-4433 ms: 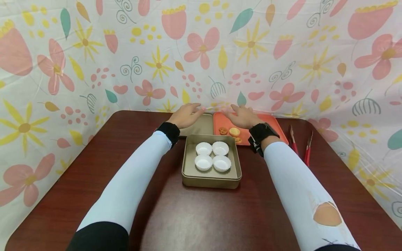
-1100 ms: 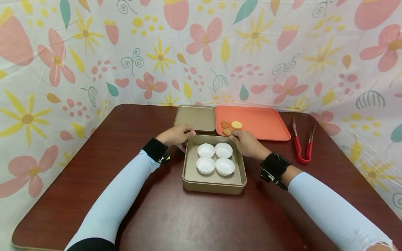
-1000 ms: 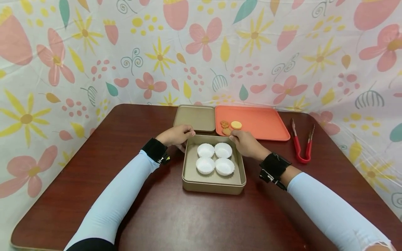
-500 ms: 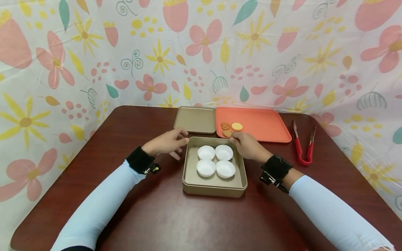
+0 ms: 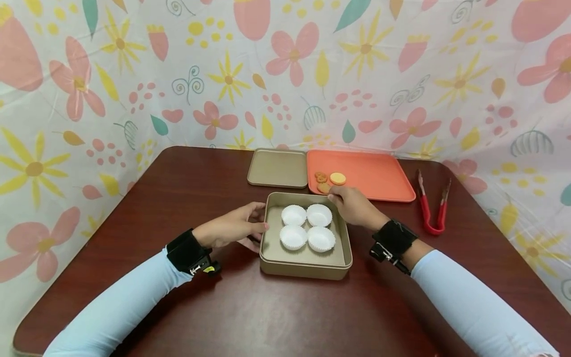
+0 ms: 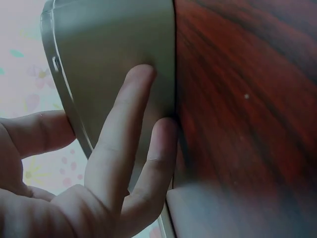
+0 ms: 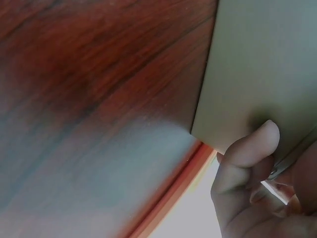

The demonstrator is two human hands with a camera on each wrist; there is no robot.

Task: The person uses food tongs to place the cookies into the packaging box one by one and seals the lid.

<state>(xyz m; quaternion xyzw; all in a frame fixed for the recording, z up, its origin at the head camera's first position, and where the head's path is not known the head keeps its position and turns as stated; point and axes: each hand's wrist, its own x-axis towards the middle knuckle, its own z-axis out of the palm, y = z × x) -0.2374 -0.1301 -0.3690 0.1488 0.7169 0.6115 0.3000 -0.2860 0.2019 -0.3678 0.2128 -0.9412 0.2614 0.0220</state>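
A gold square tin [image 5: 305,270] sits on the table with several white paper baking cups [image 5: 294,215] inside. At its left side is my left hand [image 5: 232,225]. In the left wrist view, fairly straight fingers [image 6: 121,129] touch the tin's outer wall [image 6: 99,44], and another digit meets the rim. My right hand [image 5: 354,206] holds the tin's far right corner. A bent finger [image 7: 257,144] presses the outer wall in the right wrist view; the rest of that grip is partly hidden.
Behind the tin lie its flat gold lid [image 5: 277,168] and an orange tray [image 5: 370,173]. Pretzels [image 5: 320,177], a yellow-topped round biscuit [image 5: 337,178] and a brown biscuit [image 5: 323,188] are on the tray. Red-handled tongs [image 5: 432,218] rest to the right, near a floral cloth backdrop [image 5: 285,74].
Both hands came back from the lid and tray area to the tin. My left hand then let go of the far left corner and slid nearer along the left side. The right hand stays put.
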